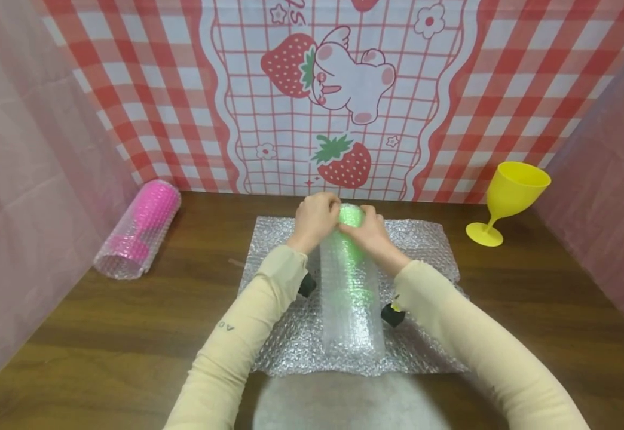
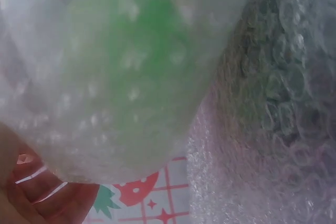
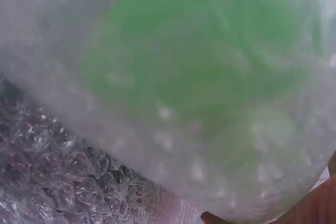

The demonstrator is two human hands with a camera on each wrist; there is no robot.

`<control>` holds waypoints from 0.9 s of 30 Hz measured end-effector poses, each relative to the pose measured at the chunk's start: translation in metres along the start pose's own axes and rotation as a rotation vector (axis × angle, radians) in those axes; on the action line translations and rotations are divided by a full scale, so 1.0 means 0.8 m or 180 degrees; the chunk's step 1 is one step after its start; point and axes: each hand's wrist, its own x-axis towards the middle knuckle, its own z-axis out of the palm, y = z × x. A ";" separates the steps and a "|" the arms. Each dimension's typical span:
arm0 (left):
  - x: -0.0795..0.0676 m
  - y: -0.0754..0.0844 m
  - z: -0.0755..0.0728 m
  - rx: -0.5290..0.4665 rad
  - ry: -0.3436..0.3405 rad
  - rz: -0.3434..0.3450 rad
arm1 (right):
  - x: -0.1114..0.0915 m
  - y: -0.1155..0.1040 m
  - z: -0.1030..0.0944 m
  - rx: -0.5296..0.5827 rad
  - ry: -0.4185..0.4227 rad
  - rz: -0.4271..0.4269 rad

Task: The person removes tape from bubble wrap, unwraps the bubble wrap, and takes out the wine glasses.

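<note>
The left hand (image 1: 315, 220) and right hand (image 1: 370, 234) grip a bubble-wrapped green goblet (image 1: 352, 283) (by its upper end) at mid-frame.

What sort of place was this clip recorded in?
Probably a small staged booth indoors: a brown wood-grain table with pink side hangings at left and right, and a red-checked strawberry backdrop closing off the far edge.

The middle goblet (image 1: 352, 252) is green; left goblet (image 1: 156, 204), pink; right goblet (image 1: 512, 192), yellow; backdrop (image 1: 168, 83), red-and-white checked.
</note>
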 end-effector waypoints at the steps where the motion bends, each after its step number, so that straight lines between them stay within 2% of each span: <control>1: 0.000 -0.001 0.000 -0.0036 -0.0004 -0.0046 | 0.000 0.000 -0.001 0.0018 -0.0015 0.0021; 7: -0.002 -0.009 -0.001 -0.0190 0.0003 -0.0188 | 0.000 0.003 -0.002 0.0132 -0.0076 0.0146; 13: -0.004 -0.016 -0.001 -0.0316 0.0053 -0.0281 | 0.001 0.007 -0.003 0.0127 -0.0116 0.0138; 19: -0.006 -0.020 0.000 -0.0402 0.0086 -0.0478 | 0.000 0.010 -0.002 0.0136 -0.0179 0.0155; 27: -0.007 -0.029 0.004 -0.0284 0.0335 -0.0699 | 0.001 0.015 0.000 0.0172 -0.0252 0.0119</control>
